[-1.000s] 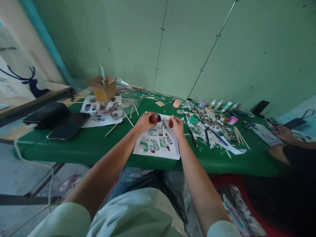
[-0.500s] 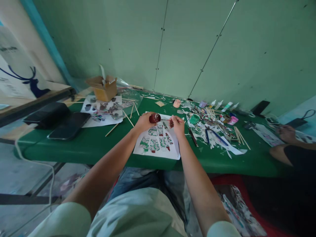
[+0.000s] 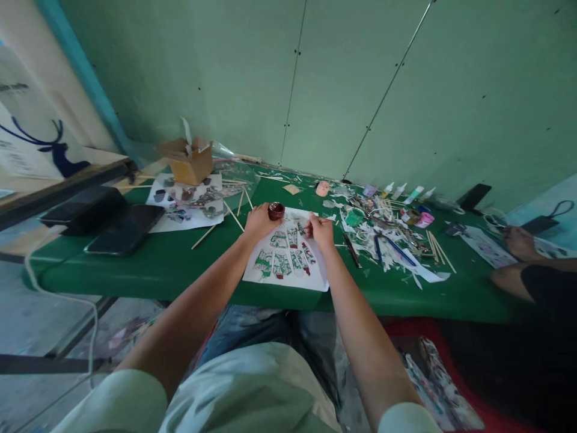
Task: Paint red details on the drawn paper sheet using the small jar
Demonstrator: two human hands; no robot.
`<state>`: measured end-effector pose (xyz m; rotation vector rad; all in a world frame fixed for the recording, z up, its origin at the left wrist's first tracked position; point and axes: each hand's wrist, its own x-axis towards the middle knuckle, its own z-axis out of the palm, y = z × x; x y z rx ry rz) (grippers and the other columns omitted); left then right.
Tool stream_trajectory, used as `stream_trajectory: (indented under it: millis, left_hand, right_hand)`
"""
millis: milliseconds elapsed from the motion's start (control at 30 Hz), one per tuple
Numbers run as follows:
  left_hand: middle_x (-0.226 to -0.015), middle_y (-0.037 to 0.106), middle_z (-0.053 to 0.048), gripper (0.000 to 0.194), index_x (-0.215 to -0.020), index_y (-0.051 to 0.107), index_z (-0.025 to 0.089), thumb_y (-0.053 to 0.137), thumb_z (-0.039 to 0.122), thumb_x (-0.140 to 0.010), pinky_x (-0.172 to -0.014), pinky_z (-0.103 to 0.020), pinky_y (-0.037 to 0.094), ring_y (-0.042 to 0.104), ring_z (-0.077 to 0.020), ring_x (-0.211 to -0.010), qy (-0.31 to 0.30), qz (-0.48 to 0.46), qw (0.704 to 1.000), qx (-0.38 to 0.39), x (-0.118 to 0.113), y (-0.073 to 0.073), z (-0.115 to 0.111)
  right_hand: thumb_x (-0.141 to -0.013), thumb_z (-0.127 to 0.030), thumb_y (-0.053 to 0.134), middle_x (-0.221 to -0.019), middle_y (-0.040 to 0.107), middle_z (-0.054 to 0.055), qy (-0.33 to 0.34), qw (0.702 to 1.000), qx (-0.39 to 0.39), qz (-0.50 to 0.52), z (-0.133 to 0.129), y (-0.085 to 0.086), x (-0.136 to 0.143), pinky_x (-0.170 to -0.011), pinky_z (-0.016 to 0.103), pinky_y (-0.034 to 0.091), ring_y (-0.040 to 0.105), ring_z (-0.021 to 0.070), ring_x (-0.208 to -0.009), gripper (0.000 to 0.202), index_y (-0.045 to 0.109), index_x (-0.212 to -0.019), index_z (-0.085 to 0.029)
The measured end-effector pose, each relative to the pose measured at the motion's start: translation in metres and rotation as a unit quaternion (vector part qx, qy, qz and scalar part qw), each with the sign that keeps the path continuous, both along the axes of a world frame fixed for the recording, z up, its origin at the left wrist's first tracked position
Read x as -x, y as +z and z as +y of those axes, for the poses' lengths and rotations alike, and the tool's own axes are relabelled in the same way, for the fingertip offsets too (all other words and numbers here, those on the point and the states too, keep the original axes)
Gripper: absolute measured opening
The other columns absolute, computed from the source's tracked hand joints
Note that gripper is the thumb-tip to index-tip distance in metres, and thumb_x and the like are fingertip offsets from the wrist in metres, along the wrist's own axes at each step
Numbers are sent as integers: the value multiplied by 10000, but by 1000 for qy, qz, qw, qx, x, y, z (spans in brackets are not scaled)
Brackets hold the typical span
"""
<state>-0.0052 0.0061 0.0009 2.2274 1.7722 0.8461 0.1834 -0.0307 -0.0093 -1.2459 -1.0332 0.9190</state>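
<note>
Dark red jar point(image 3: 276, 211) gripped at its left side by the left hand point(image 3: 260, 221), fingers curled around it; roughly upright, mouth up. Whether its base is rested on anything cannot be told. Thin reddish stick point(image 3: 326, 222) pinched between thumb and fingers of the right hand point(image 3: 320, 228); its tip is hidden. Hands kept apart, both over the far part of a white sheet point(image 3: 316, 281), which is laid near the middle of the near edge of the green surface point(image 3: 211, 279). Printed shapes point(image 3: 282, 263) on the sheet are partly coloured green and dark red.

Just right of the sheet, a dark slim tool point(image 3: 352, 250) is laid. Beyond it, toward the right end, white scraps are strewn, with a green-stained pot point(image 3: 354, 217) and blue-handled pliers point(image 3: 399, 250) among them. Small bottles point(image 3: 413, 195) are lined up by the far edge. Wooden sticks point(image 3: 442, 252) are bunched nearer the right end.

Toward the far left corner, a cardboard box point(image 3: 192, 167) is set on another paper point(image 3: 160, 225); a black phone point(image 3: 125, 230) is placed near the left end. At the right end, a co-worker's hand point(image 3: 520, 242) is seen.
</note>
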Motion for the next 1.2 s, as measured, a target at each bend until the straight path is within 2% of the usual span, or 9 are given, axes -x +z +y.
stream_trajectory:
  millis: [200,367,1200]
  left_hand:
    - [-1090,595,-125,532,-1082,510,183,610,505,-670,-857,-415,404,508,-323,-1058,49,5,999,1,1,0,0]
    - [-1125,585,-114,568,-1141,477,202,619,484,-669,-868,-415,396,489,-325,-1088,40,-13,999,17,2,0,1]
    - [-1118,582,-113,514,-1097,495,204,611,467,-671,-857,-427,395,491,-324,-1076,37,-4,999,12,1,0,0]
  right_hand:
    - [-692,-533,597,-405,536,-14,-1,999,-6,-43,5,-7,-4,-338,191,382,451,74,-312,404,533,-514,-175]
    - [-707,-508,590,-411,546,-10,8,998,-15,-57,5,-9,-5,-337,187,364,442,72,-308,393,538,-507,-174]
    - [-703,-487,589,-384,519,-13,15,997,-13,-78,3,-7,-4,-344,205,357,439,87,-316,383,526,-479,-184]
